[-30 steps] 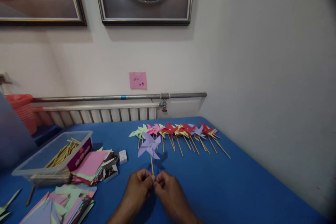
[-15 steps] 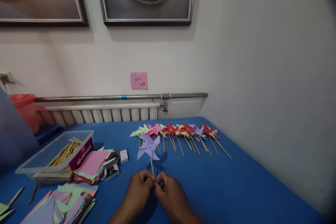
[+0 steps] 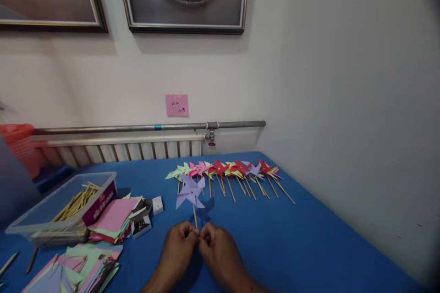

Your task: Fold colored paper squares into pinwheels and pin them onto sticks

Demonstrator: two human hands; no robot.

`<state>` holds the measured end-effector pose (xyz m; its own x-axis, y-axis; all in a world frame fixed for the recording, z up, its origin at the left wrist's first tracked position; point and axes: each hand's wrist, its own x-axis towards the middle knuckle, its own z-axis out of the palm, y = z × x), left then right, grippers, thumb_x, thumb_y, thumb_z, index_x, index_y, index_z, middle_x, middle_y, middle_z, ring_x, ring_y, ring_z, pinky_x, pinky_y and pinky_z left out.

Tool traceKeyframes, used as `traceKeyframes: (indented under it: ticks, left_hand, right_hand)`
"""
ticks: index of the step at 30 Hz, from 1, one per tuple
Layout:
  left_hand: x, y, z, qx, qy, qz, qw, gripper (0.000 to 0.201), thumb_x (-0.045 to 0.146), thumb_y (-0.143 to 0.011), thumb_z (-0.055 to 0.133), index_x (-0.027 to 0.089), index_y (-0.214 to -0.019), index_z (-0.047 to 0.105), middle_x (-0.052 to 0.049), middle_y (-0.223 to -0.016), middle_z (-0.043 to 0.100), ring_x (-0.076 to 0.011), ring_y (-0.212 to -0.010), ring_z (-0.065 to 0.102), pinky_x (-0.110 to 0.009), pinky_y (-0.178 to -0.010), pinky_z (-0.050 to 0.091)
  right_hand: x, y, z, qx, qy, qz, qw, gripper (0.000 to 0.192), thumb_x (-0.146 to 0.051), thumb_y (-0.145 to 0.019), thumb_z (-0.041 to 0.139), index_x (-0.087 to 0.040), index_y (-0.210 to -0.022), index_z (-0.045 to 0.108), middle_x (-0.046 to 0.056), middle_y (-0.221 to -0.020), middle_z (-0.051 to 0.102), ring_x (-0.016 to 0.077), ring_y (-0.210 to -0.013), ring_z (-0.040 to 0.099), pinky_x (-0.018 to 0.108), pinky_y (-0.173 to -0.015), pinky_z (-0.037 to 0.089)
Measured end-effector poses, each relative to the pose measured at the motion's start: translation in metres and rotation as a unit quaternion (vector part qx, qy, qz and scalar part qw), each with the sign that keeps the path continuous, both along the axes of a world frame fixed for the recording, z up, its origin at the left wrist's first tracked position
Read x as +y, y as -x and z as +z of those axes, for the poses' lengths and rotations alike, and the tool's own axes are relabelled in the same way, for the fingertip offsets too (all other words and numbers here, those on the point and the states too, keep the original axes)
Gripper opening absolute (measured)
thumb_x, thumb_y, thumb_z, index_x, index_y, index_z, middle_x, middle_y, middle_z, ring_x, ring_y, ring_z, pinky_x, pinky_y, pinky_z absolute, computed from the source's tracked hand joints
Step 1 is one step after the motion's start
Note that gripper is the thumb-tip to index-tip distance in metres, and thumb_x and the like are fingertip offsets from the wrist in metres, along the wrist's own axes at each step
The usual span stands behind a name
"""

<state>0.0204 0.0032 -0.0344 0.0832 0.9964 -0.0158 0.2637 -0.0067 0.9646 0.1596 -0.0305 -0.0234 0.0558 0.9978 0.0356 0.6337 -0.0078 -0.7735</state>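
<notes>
A lavender paper pinwheel [image 3: 191, 191] on a thin wooden stick stands upright in front of me, its blades facing me. My left hand [image 3: 179, 246] is closed, pinching the lower part of the stick between thumb and fingers. Right beside it, my right hand [image 3: 217, 248] is also closed on the stick's lower end, the two hands nearly touching. The stick's bottom tip is hidden by my fingers. Behind, a row of finished pinwheels [image 3: 220, 169] in green, pink, red, yellow and lavender lies on the blue table [image 3: 275, 238], sticks pointing toward me.
To the left, a clear plastic box [image 3: 25, 219] holds wooden sticks. Nearby lie stacked coloured paper squares [image 3: 110, 215], a cut-paper pile [image 3: 74, 270], a small open box of dark pins [image 3: 140, 226] and a small white box [image 3: 157, 204]. Pipes [image 3: 172, 127] run along the wall behind.
My view has turned slightly to the right, so the surroundings sit further left. Both hands keep their hold on the lavender pinwheel's stick, almost unmoved.
</notes>
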Motion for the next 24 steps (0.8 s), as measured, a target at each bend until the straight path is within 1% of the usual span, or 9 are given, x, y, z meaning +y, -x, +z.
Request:
traceKeyframes:
  ticks: [4, 7, 10, 13, 16, 18, 20, 24]
  left_hand:
    - [0.000, -0.001, 0.001, -0.005, 0.001, 0.001, 1.000, 0.040, 0.052, -0.073, 0.076, 0.023, -0.057, 0.054, 0.004, -0.054, 0.048, -0.0152, -0.057, 0.043, -0.028, -0.058, 0.029]
    - [-0.001, -0.002, 0.000, -0.004, -0.009, 0.002, 1.000, 0.043, 0.055, -0.073, 0.076, 0.024, -0.056, 0.052, 0.004, -0.052, 0.045, -0.0146, -0.056, 0.039, -0.028, -0.057, 0.027]
    - [-0.002, -0.004, -0.001, -0.011, -0.018, 0.005, 1.000, 0.045, 0.054, -0.072, 0.078, 0.024, -0.054, 0.051, 0.004, -0.052, 0.044, -0.0142, -0.056, 0.038, -0.028, -0.058, 0.025]
    - [-0.003, -0.005, -0.001, -0.026, -0.010, 0.006, 1.000, 0.047, 0.053, -0.069, 0.082, 0.023, -0.052, 0.051, 0.004, -0.052, 0.044, -0.0141, -0.056, 0.038, -0.028, -0.059, 0.024]
    - [-0.004, -0.006, 0.000, -0.022, -0.010, 0.009, 1.000, 0.047, 0.050, -0.069, 0.084, 0.023, -0.052, 0.050, 0.004, -0.052, 0.043, -0.0140, -0.056, 0.037, -0.029, -0.059, 0.023]
    - [-0.004, -0.007, 0.000, -0.009, -0.019, 0.009, 1.000, 0.045, 0.047, -0.071, 0.085, 0.023, -0.052, 0.051, 0.003, -0.052, 0.045, -0.0144, -0.056, 0.040, -0.029, -0.060, 0.023]
    - [-0.004, -0.007, 0.000, 0.006, -0.024, 0.007, 1.000, 0.043, 0.043, -0.074, 0.083, 0.022, -0.053, 0.052, 0.003, -0.053, 0.046, -0.0149, -0.056, 0.041, -0.029, -0.060, 0.024]
    - [-0.003, -0.007, -0.003, 0.009, -0.023, 0.008, 1.000, 0.041, 0.041, -0.075, 0.082, 0.023, -0.053, 0.052, 0.002, -0.053, 0.047, -0.0152, -0.056, 0.042, -0.029, -0.060, 0.025]
  right_hand:
    - [0.002, -0.002, -0.003, -0.009, -0.006, -0.015, 1.000, 0.014, -0.017, -0.093, 0.064, -0.021, -0.083, 0.072, 0.003, -0.078, 0.078, 0.0191, -0.073, 0.071, 0.027, -0.066, 0.037]
    - [0.007, -0.010, -0.002, -0.020, -0.001, -0.039, 0.999, 0.013, -0.019, -0.094, 0.065, -0.021, -0.084, 0.073, 0.003, -0.077, 0.079, 0.0189, -0.072, 0.071, 0.026, -0.064, 0.037]
    - [0.020, -0.030, 0.009, -0.044, 0.005, -0.073, 0.996, 0.014, -0.018, -0.094, 0.064, -0.021, -0.086, 0.075, 0.003, -0.078, 0.080, 0.0188, -0.073, 0.072, 0.026, -0.064, 0.037]
    - [0.040, -0.062, 0.028, -0.129, 0.009, -0.118, 0.985, 0.018, -0.019, -0.097, 0.062, -0.020, -0.090, 0.078, 0.005, -0.083, 0.082, 0.0194, -0.078, 0.073, 0.026, -0.066, 0.037]
    - [0.061, -0.096, 0.045, -0.170, 0.022, -0.157, 0.973, 0.024, -0.016, -0.098, 0.058, -0.017, -0.094, 0.081, 0.011, -0.091, 0.084, 0.0228, -0.086, 0.075, 0.028, -0.067, 0.036]
    - [0.073, -0.112, 0.050, -0.191, 0.044, -0.168, 0.966, 0.023, -0.014, -0.096, 0.060, -0.016, -0.093, 0.083, 0.013, -0.091, 0.084, 0.0242, -0.086, 0.076, 0.029, -0.067, 0.037]
    - [0.083, -0.121, 0.051, -0.209, 0.061, -0.174, 0.960, 0.025, -0.013, -0.095, 0.060, -0.015, -0.093, 0.085, 0.017, -0.094, 0.085, 0.0270, -0.090, 0.079, 0.030, -0.069, 0.039]
    - [0.096, -0.124, 0.045, -0.235, 0.082, -0.189, 0.950, 0.031, -0.015, -0.096, 0.058, -0.012, -0.105, 0.087, 0.026, -0.110, 0.085, 0.0339, -0.102, 0.082, 0.032, -0.073, 0.047]
